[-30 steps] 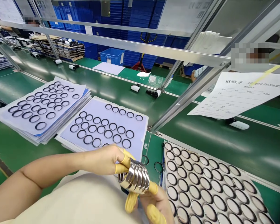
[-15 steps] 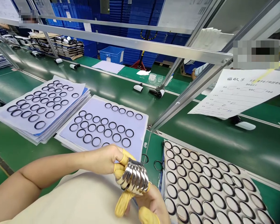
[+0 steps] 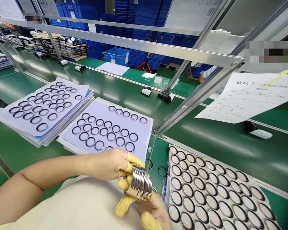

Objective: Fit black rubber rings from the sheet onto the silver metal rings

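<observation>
At the lower centre of the frame, left hand [image 3: 110, 164] and right hand [image 3: 156, 207] hold shiny rings [image 3: 141, 183] in close grip; if fingers loosen, some rings could slide down.

A person's own body, seen from the head. The torso wears a pale cream garment [image 3: 62, 207], plain and smooth, with soft, shallow folds and a rounded front edge. The left arm is bare from the wrist to past the elbow, where a crease marks the bend. On the left hand [image 3: 108, 163], yellow finger cots [image 3: 135, 159] cover the fingers like short, close-fitting sleeves; the back of the hand is uncovered. The right hand [image 3: 155, 207], partly hidden, wears matching yellow cots [image 3: 150, 221], looser and wrinkled, the material puckered at the tips. The cots look thin and matt.
</observation>
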Motion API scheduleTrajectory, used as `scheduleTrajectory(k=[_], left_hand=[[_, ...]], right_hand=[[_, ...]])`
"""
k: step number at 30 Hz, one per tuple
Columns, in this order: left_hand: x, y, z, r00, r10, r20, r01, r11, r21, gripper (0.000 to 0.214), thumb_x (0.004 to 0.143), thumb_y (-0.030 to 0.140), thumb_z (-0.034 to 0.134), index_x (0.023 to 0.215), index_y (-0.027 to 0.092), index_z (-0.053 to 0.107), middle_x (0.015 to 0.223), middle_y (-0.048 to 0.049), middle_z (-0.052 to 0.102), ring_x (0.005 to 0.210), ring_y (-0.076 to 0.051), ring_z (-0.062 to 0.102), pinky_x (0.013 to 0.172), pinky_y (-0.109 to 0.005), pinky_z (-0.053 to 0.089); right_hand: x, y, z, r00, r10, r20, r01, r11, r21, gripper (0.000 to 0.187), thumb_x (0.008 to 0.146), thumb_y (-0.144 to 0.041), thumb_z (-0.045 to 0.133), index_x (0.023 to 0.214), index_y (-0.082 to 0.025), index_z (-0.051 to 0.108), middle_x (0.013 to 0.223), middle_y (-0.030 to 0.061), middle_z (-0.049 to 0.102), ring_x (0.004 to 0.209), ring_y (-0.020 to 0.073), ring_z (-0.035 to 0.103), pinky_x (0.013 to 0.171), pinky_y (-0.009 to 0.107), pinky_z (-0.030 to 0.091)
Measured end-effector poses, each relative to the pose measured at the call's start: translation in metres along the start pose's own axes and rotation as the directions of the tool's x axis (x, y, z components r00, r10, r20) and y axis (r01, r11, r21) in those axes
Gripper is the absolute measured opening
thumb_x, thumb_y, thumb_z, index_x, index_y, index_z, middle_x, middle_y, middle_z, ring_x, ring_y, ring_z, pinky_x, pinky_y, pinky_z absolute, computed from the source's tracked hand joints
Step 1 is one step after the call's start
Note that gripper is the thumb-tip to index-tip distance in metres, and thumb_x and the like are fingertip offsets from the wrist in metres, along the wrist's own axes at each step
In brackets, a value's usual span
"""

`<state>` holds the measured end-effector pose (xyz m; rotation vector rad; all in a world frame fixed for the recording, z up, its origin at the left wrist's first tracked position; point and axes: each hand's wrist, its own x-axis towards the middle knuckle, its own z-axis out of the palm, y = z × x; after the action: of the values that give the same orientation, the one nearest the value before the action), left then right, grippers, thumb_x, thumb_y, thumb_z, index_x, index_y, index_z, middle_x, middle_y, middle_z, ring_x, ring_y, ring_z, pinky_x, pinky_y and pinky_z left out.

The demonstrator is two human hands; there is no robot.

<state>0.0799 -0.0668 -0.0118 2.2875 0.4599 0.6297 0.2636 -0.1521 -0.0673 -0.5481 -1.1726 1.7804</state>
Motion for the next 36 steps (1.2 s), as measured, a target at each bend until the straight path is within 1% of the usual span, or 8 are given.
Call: scheduleTrajectory(k=[4, 9, 14, 17, 22, 27, 32, 36], left_hand=[[0.0, 0.002, 0.0, 0.998, 0.068, 0.004, -0.068, 0.989, 0.13, 0.022, 0.084, 0.001, 0.053, 0.091, 0.008, 0.072, 0.11, -0.0143, 0.07, 0.094, -0.019, 0.069, 0.082, -0.024, 0.054], [0.003, 0.0, 0.004, 1.0, -0.024, -0.005, 0.023, 0.999, -0.033, 0.022, 0.086, 0.002, 0.052, 0.084, 0.01, 0.072, 0.106, -0.0129, 0.072, 0.091, -0.016, 0.069, 0.082, -0.021, 0.053], [0.005, -0.007, 0.008, 0.985, -0.165, 0.053, 0.173, 0.953, -0.25, 0.019, 0.085, 0.003, 0.055, 0.084, 0.01, 0.072, 0.104, -0.0123, 0.072, 0.097, -0.017, 0.067, 0.087, -0.024, 0.052], [0.006, -0.01, 0.01, 0.98, -0.189, 0.065, 0.199, 0.938, -0.285, 0.019, 0.086, 0.004, 0.055, 0.085, 0.011, 0.073, 0.104, -0.012, 0.072, 0.099, -0.017, 0.066, 0.09, -0.025, 0.052], [0.003, -0.008, 0.01, 0.998, 0.035, -0.051, -0.035, 0.999, 0.017, 0.018, 0.087, 0.007, 0.054, 0.083, 0.007, 0.072, 0.103, -0.0162, 0.072, 0.091, -0.018, 0.069, 0.079, -0.024, 0.055], [-0.003, 0.0, 0.005, 0.965, 0.26, -0.028, -0.231, 0.897, 0.376, 0.025, 0.093, 0.011, 0.047, 0.09, 0.007, 0.071, 0.109, -0.0171, 0.071, 0.095, -0.021, 0.068, 0.08, -0.028, 0.057], [-0.002, -0.001, 0.006, 0.959, 0.28, -0.045, -0.246, 0.9, 0.359, 0.026, 0.094, 0.013, 0.046, 0.094, 0.006, 0.071, 0.109, -0.0188, 0.07, 0.102, -0.021, 0.066, 0.088, -0.029, 0.055], [-0.001, -0.001, 0.009, 0.986, 0.159, -0.047, -0.151, 0.978, 0.147, 0.02, 0.09, 0.013, 0.052, 0.097, 0.009, 0.071, 0.115, -0.0173, 0.068, 0.107, -0.02, 0.065, 0.091, -0.027, 0.054]], right_hand=[[-0.002, -0.003, 0.004, 0.999, 0.007, -0.032, -0.005, 0.999, 0.051, 0.048, 0.078, -0.058, 0.065, 0.114, -0.027, 0.071, 0.109, 0.0116, 0.072, 0.066, 0.0221, 0.068, 0.066, 0.036, 0.055], [-0.002, -0.01, 0.006, 0.997, 0.043, -0.057, -0.043, 0.999, 0.007, 0.045, 0.081, -0.06, 0.061, 0.113, -0.031, 0.071, 0.112, 0.0091, 0.072, 0.069, 0.0226, 0.071, 0.069, 0.036, 0.055], [-0.001, -0.008, 0.006, 0.997, 0.05, -0.056, -0.048, 0.998, 0.031, 0.048, 0.084, -0.06, 0.057, 0.113, -0.025, 0.071, 0.071, 0.0072, 0.076, 0.067, 0.0263, 0.071, 0.074, 0.042, 0.054], [-0.001, -0.005, 0.007, 0.997, 0.028, -0.078, -0.023, 0.998, 0.062, 0.048, 0.085, -0.059, 0.057, 0.111, -0.022, 0.071, 0.07, 0.0082, 0.075, 0.067, 0.0266, 0.071, 0.077, 0.043, 0.054], [-0.002, -0.004, 0.003, 0.995, 0.074, -0.069, -0.069, 0.995, 0.066, 0.05, 0.082, -0.06, 0.061, 0.111, -0.021, 0.071, 0.076, 0.0088, 0.076, 0.063, 0.0228, 0.069, 0.065, 0.035, 0.054], [0.007, -0.011, -0.002, 0.999, 0.03, 0.015, -0.028, 0.993, -0.114, 0.036, 0.083, -0.054, 0.064, 0.096, -0.022, 0.077, 0.086, 0.0093, 0.078, 0.079, 0.0227, 0.071, 0.07, 0.03, 0.055], [0.013, -0.006, 0.001, 0.993, -0.12, 0.004, 0.119, 0.969, -0.216, 0.018, 0.089, -0.036, 0.063, 0.101, -0.032, 0.077, 0.093, 0.0031, 0.079, 0.084, 0.0188, 0.073, 0.079, 0.029, 0.057], [0.012, 0.001, 0.003, 0.963, -0.27, 0.017, 0.265, 0.93, -0.256, 0.024, 0.091, -0.031, 0.061, 0.111, -0.038, 0.071, 0.097, -0.0008, 0.079, 0.086, 0.0183, 0.074, 0.079, 0.03, 0.06]])
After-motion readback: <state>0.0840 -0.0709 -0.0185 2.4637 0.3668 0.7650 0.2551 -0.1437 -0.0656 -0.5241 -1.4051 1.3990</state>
